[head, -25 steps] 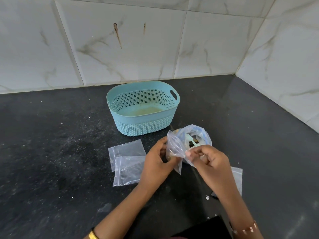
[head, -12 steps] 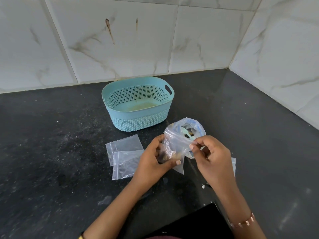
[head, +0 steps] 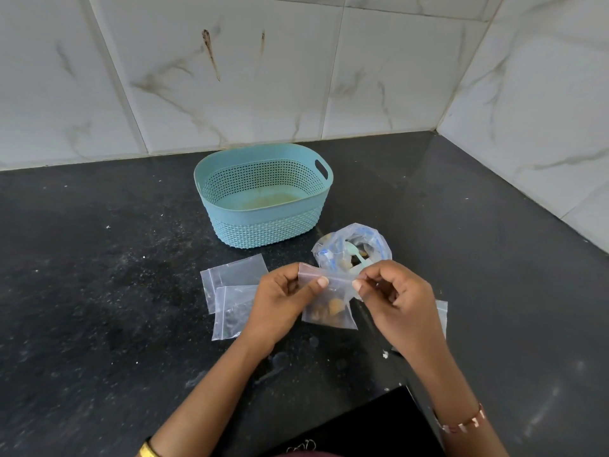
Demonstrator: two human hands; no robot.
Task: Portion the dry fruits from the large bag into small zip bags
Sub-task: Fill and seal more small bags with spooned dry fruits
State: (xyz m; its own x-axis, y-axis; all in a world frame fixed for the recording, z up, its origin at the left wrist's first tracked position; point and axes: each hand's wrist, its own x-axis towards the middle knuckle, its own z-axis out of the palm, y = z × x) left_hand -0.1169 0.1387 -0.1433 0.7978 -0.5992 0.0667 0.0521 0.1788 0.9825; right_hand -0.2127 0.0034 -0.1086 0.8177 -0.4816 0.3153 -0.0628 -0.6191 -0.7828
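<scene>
Head view: both hands hold one small zip bag (head: 329, 301) above the black table (head: 99, 275).

The left hand (head: 280, 301) pinches the bag's top strip at its left end, the right hand (head: 392, 298) at its right end; each grip is clamped on that strip. Dry fruits (head: 324, 309) lie at its bottom. The large bag (head: 356, 240), open, stands just behind with a pale spoon (head: 354, 253) inside. Two empty bags (head: 230, 295) overlap left of the hands. A teal basket (head: 263, 196) stands near the tiled wall (head: 230, 77).
</scene>
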